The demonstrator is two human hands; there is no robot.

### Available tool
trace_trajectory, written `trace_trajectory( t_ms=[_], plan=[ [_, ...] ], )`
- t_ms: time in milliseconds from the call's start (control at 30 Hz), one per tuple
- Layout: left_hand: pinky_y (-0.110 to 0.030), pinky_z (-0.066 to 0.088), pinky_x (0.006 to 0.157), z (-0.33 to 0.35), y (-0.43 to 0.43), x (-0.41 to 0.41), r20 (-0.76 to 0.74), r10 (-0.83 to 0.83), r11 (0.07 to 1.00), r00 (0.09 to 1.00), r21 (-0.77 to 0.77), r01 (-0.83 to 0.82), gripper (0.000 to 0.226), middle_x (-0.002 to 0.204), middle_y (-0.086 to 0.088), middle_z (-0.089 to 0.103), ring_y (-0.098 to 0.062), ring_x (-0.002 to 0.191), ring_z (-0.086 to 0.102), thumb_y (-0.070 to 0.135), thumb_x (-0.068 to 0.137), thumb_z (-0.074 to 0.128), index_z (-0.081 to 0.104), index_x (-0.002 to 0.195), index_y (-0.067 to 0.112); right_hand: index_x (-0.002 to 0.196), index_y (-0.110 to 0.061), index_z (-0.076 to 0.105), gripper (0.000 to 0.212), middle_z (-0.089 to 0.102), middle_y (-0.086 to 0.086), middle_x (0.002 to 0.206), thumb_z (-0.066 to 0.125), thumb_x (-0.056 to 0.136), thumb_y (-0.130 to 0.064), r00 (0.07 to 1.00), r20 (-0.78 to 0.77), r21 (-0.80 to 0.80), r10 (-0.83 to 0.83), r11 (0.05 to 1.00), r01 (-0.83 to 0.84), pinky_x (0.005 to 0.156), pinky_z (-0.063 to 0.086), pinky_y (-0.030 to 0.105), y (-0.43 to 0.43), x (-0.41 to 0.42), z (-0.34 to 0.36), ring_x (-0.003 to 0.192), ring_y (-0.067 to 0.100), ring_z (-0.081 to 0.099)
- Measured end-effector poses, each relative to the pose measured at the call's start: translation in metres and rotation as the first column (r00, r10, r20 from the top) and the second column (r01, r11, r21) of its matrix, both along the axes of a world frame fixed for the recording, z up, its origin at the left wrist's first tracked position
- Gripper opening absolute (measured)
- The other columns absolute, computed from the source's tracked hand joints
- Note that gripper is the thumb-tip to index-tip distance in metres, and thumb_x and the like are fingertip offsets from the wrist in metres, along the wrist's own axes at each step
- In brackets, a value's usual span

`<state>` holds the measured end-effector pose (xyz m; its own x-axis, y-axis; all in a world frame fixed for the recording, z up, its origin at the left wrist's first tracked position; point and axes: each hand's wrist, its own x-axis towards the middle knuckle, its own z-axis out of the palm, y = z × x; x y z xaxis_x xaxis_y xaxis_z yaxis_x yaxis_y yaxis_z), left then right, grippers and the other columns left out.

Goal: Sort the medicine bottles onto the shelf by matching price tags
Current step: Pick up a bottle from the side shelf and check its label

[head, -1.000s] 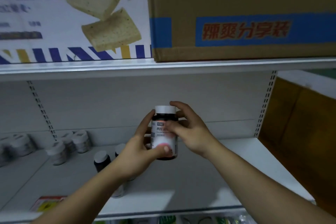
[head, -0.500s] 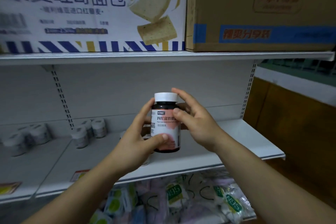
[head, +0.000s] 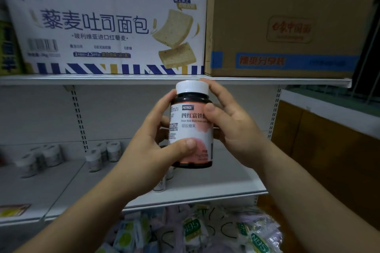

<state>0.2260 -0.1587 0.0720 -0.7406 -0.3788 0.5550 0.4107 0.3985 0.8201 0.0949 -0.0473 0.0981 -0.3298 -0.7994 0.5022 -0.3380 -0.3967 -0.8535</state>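
Note:
A dark medicine bottle (head: 192, 129) with a white cap and a pink-and-white label is held upright in front of the white shelf (head: 216, 189). My left hand (head: 148, 150) grips its lower left side, thumb pressed on the label. My right hand (head: 232, 127) grips the upper right side, thumb on the label and fingers behind the cap. Several small white-capped bottles (head: 103, 153) stand at the back left of the shelf. Another bottle (head: 161, 183) is partly hidden behind my left hand. A price tag (head: 14, 209) sits on the shelf edge at far left.
Above, a white bread carton (head: 111, 33) and a brown cardboard box (head: 287, 22) fill the upper shelf. Packets of masks (head: 193, 230) are piled below the shelf. A brown wooden panel (head: 329, 160) stands to the right.
The view has tilted up and drawn closer, so the bottle looks larger and sits higher against the shelves. Both hands keep the same hold on the bottle.

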Motion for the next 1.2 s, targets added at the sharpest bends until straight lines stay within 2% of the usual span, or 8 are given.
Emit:
trace_trajectory(
  t_ms=[100, 233, 400, 633, 733, 867, 1033, 1200],
  plan=[
    [-0.027, 0.058, 0.073, 0.004, 0.011, 0.004, -0.012, -0.024, 1.000, 1.000, 0.005, 0.024, 0.076, 0.110, -0.005, 0.060, -0.014, 0.097, 0.067, 0.043, 0.054, 0.072, 0.040, 0.119, 0.065, 0.119, -0.048, 0.045, 0.040, 0.066, -0.001, 0.099, 0.048, 0.082, -0.033, 0.999, -0.011, -0.012, 0.031, 0.999, -0.031, 0.075, 0.056, 0.033, 0.010, 0.000, 0.004, 0.094, 0.017, 0.066],
    [-0.034, 0.058, 0.076, 0.007, 0.019, 0.006, -0.014, -0.056, 0.998, 0.998, 0.018, 0.056, 0.077, 0.111, -0.005, 0.063, -0.017, 0.100, 0.066, 0.040, 0.055, 0.071, 0.041, 0.123, 0.061, 0.122, -0.047, 0.045, 0.040, 0.055, 0.020, 0.118, 0.043, 0.085, -0.033, 0.998, -0.009, -0.038, 0.060, 0.997, -0.060, 0.074, 0.055, 0.034, 0.018, 0.000, 0.007, 0.098, 0.022, 0.063],
    [-0.034, 0.055, 0.076, 0.006, 0.023, 0.005, -0.009, -0.150, 0.982, 0.989, 0.114, 0.151, 0.074, 0.110, -0.005, 0.068, -0.024, 0.101, 0.066, 0.033, 0.058, 0.066, 0.045, 0.125, 0.054, 0.117, -0.050, 0.048, 0.037, 0.048, 0.029, 0.117, 0.042, 0.085, -0.032, 0.998, -0.029, -0.053, 0.063, 0.997, -0.064, 0.076, 0.055, 0.040, 0.025, 0.002, 0.009, 0.094, 0.026, 0.061],
    [-0.059, 0.044, 0.094, 0.004, 0.026, -0.001, -0.012, -0.219, 0.949, 0.976, 0.230, 0.216, 0.079, 0.119, -0.014, 0.064, -0.042, 0.111, 0.057, 0.026, 0.055, 0.057, 0.046, 0.131, 0.042, 0.114, -0.050, 0.051, 0.036, 0.046, 0.029, 0.116, 0.041, 0.084, -0.031, 0.997, -0.051, -0.069, 0.057, 0.996, -0.060, 0.073, 0.055, 0.038, 0.031, -0.002, 0.010, 0.090, 0.023, 0.059],
    [-0.051, 0.050, 0.089, 0.003, 0.029, -0.003, -0.015, -0.195, 0.955, 0.981, 0.223, 0.193, 0.078, 0.115, -0.010, 0.066, -0.036, 0.107, 0.061, 0.026, 0.054, 0.058, 0.047, 0.128, 0.044, 0.114, -0.052, 0.049, 0.036, 0.049, 0.025, 0.113, 0.043, 0.085, -0.032, 0.996, -0.077, -0.067, 0.046, 0.996, -0.051, 0.072, 0.056, 0.035, 0.032, -0.007, 0.006, 0.090, 0.021, 0.061],
    [-0.029, 0.057, 0.073, 0.001, 0.030, -0.006, 0.013, -0.003, 0.998, 1.000, 0.056, 0.002, 0.076, 0.104, 0.003, 0.066, -0.017, 0.097, 0.067, 0.033, 0.054, 0.071, 0.044, 0.119, 0.062, 0.107, -0.066, 0.042, 0.046, 0.055, -0.001, 0.107, 0.059, 0.075, -0.038, 0.988, -0.152, 0.000, 0.030, 1.000, -0.030, 0.073, 0.055, 0.026, 0.025, -0.017, -0.001, 0.093, 0.009, 0.064],
    [-0.021, 0.055, 0.070, -0.014, 0.015, -0.002, 0.074, 0.163, 0.986, 0.984, 0.007, -0.164, 0.080, 0.107, 0.002, 0.061, -0.014, 0.098, 0.065, 0.035, 0.055, 0.075, 0.038, 0.119, 0.064, 0.102, -0.066, 0.041, 0.047, 0.053, -0.008, 0.113, 0.059, 0.073, -0.034, 0.983, -0.164, 0.102, 0.083, 0.993, -0.066, 0.080, 0.056, 0.030, -0.002, -0.024, -0.015, 0.099, 0.009, 0.062],
    [-0.016, 0.053, 0.068, -0.038, -0.009, 0.020, 0.119, 0.345, 0.938, 0.931, -0.029, -0.344, 0.081, 0.109, -0.002, 0.057, -0.007, 0.096, 0.063, 0.002, 0.074, 0.072, 0.035, 0.112, 0.064, 0.111, -0.064, 0.034, 0.051, 0.050, -0.004, 0.127, 0.057, 0.075, -0.038, 0.950, -0.258, 0.195, 0.176, 0.972, -0.127, 0.090, 0.053, 0.042, -0.047, -0.008, -0.036, 0.110, 0.015, 0.056]
  ],
)
